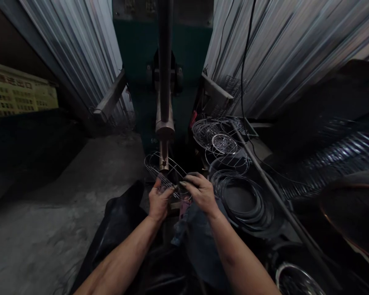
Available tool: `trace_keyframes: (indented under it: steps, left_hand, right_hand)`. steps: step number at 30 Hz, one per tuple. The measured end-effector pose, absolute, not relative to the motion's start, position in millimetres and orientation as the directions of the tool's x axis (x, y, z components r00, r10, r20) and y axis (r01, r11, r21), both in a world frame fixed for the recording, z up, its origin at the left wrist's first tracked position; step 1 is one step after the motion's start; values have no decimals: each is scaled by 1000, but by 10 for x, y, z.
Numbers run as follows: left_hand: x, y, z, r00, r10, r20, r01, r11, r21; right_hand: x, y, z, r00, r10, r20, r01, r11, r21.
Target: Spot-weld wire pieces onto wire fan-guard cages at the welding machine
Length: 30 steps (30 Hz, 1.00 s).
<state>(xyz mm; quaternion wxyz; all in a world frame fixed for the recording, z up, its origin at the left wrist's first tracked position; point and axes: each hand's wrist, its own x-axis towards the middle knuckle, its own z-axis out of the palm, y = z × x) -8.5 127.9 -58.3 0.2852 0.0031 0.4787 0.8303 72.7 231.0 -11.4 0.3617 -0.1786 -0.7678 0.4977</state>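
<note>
A round frame of thin metal wire (pixel 153 156), with rows of parallel wires on its left side, is held tilted between my two hands. My left hand (pixel 158 203) grips its near left part, thumb and fingers closed on the wires. On the near right side, my right hand (pixel 202 192) is closed with the fingertips pinching the rim. Just beyond my hands, the copper-coloured tip (pixel 164 166) of a machine's metal arm (pixel 165 127) comes down over the frame. Whether the tip touches the wire is hard to tell in the dim light.
Loose wire rings (pixel 203 127) and a round dish of small metal bits (pixel 224 144) lie to the right. Nearer is a wire coil (pixel 260 200). A green machine body (pixel 138 53) stands ahead, with a yellow crate (pixel 21 88) far left and a hanging black cable (pixel 243 78).
</note>
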Motion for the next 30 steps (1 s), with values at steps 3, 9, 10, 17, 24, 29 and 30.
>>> trace_keyframes:
  steps: [3, 9, 10, 17, 24, 29, 30]
  left_hand:
    - [-171, 1243, -478, -815, 499, -295, -514, -388, 765]
    - [-271, 1192, -385, -780, 519, -350, -575, -371, 729]
    - [-271, 1188, -385, -778, 522, -348, -577, -378, 724]
    - [-288, 1204, -422, -770, 532, -352, -603, -425, 675]
    - [-332, 1199, -394, -755, 556, -349, -614, -411, 674]
    - [-308, 1158, -351, -726, 572, -382, -651, -394, 649]
    - [-308, 1152, -349, -714, 565, -413, -671, -384, 634]
  right_hand:
    - [629, 2214, -29, -663, 625, 413, -61, 504, -861]
    - [496, 2137, 50, -657, 625, 421, 13, 568, -823]
    - [486, 2131, 60, -659, 624, 420, 23, 574, -818]
    - [423, 2122, 113, -654, 612, 445, 45, 619, -784]
    - [366, 2085, 158, -643, 610, 463, 75, 652, -754]
    - [661, 2035, 95, -621, 669, 408, 101, 584, -805]
    - [740, 2023, 62, -616, 683, 392, 108, 566, -817]
